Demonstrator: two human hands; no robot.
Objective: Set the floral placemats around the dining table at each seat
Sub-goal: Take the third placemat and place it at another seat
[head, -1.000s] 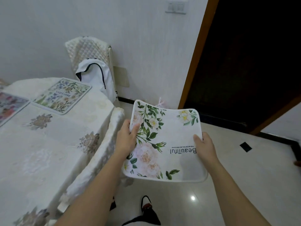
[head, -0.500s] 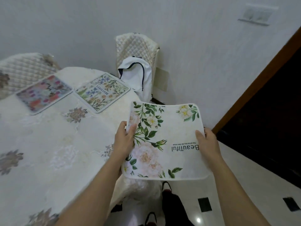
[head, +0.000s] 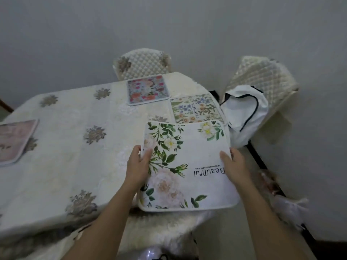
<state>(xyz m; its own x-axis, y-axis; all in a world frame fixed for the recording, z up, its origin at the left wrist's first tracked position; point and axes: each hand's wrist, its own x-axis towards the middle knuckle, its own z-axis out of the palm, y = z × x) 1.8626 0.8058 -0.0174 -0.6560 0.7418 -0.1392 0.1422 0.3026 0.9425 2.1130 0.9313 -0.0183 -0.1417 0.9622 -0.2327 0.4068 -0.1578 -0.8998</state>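
Both hands, left hand (head: pixel 138 166) and right hand (head: pixel 235 166), fingers pinching white rose placemat (head: pixel 187 164) over near-right desk (head: pixel 62 147) corner. Step: placing. Next: lower flat, square to edge.

A cream quilted chair (head: pixel 142 67) stands against the pale wall (head: pixel 169 25) straight ahead of me, while a second quilted chair (head: pixel 262 77) to my right carries a white bag (head: pixel 242 113) with black trim slung over its back. A cream tablecloth (head: pixel 65 147) embroidered with grey-brown flowers spreads out below me, and crumpled white plastic (head: pixel 289 209) lies on the floor by the dark skirting (head: pixel 257 156) at my far right.
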